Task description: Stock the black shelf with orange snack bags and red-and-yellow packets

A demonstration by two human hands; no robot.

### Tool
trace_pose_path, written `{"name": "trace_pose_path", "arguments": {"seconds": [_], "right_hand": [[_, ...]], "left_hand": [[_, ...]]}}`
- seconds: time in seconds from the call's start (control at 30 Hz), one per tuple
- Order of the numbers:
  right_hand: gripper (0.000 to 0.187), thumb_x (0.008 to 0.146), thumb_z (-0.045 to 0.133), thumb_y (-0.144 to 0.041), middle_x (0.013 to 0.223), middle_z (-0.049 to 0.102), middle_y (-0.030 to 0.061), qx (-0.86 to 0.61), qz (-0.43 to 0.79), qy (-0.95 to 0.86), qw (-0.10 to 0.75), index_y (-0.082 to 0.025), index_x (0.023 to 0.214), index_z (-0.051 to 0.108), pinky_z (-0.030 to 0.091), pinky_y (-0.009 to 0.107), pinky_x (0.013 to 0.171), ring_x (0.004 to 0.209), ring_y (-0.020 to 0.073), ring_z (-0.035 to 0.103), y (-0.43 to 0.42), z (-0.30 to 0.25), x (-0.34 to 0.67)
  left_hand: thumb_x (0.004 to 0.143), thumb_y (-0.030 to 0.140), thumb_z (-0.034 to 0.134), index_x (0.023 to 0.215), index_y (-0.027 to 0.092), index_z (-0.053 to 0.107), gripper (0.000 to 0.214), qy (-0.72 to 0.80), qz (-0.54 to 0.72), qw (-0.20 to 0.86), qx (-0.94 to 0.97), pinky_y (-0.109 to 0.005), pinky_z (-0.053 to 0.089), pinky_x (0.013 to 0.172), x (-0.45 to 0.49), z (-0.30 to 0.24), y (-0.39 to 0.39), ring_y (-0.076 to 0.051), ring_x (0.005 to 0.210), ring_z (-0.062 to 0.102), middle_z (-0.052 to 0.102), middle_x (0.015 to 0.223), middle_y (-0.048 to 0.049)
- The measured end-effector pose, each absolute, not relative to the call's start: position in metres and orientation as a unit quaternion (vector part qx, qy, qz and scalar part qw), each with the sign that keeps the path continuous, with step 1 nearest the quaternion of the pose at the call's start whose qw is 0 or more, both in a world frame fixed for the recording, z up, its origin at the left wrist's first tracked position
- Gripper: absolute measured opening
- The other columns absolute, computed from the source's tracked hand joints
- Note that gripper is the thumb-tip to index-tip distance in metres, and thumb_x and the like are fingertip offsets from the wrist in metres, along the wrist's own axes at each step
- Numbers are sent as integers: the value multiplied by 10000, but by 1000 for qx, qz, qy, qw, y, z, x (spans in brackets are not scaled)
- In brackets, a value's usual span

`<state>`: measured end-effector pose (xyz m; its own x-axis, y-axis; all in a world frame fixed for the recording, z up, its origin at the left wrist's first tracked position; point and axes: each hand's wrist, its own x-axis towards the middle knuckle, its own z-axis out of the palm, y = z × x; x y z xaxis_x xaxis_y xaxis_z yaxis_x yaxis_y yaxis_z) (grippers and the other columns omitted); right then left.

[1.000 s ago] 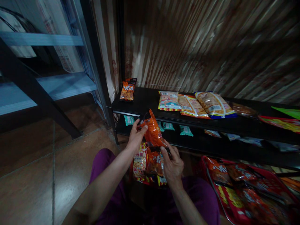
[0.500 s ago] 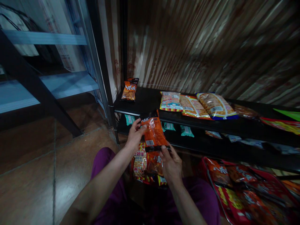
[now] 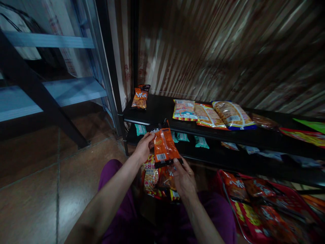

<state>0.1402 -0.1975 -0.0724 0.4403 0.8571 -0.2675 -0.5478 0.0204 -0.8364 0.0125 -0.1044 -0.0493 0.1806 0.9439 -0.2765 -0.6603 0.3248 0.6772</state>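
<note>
Both my hands hold one orange snack packet (image 3: 164, 148) in front of a low black shelf (image 3: 162, 112). My left hand (image 3: 143, 148) grips its upper left edge, fingers curled round it. Fingertips of my right hand (image 3: 183, 177) pinch its lower edge. The packet's back faces me, showing a white barcode label. Under it, on my lap, lie more snack packets (image 3: 157, 178), red, yellow and orange.
An orange packet (image 3: 139, 97) leans at the shelf's back left. Three flat snack bags (image 3: 210, 113) lie mid-shelf, more at the right. Small teal packets (image 3: 201, 141) sit on the lower shelf. A red basket (image 3: 264, 205) of packets stands right. Blue metal racking (image 3: 66, 88) stands left on tiled floor.
The orange packet has been turned over from a tilted, front-facing pose to upright with its barcode side facing me. Both hands kept hold of it and shifted slightly.
</note>
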Motion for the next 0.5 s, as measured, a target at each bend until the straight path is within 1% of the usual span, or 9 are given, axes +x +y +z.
{"name": "trace_pose_path", "arguments": {"seconds": [0.13,0.27,0.4,0.5], "right_hand": [[370,566,852,-328,904,741,21,-484,513,-165,689,-232,898,719,562,289,685,784,167,687,-199,-73,141],[365,542,866,-300,876,742,10,-475,510,-151,701,-233,870,720,561,277,675,757,153,682,-198,-72,141],[395,552,860,-315,891,742,12,-473,500,-161,708,-238,914,722,562,292,682,766,161,685,-198,-72,142],[416,554,860,-320,872,741,-2,-481,486,-166,711,-240,938,722,543,256,665,741,138,675,-198,-74,142]], "left_hand": [[611,354,817,837,216,544,380,310,531,761,208,-209,457,625,11,-51,-107,-83,620,582,638,777,39],[584,340,836,822,220,518,415,290,539,766,197,-216,462,616,13,-48,-111,-80,608,571,621,754,53],[585,368,837,830,226,507,435,293,557,748,210,-188,424,546,17,-45,-113,-60,545,523,592,705,78],[568,367,845,831,225,511,448,297,562,744,207,-189,422,554,18,-46,-113,-62,555,528,591,707,77]]}}
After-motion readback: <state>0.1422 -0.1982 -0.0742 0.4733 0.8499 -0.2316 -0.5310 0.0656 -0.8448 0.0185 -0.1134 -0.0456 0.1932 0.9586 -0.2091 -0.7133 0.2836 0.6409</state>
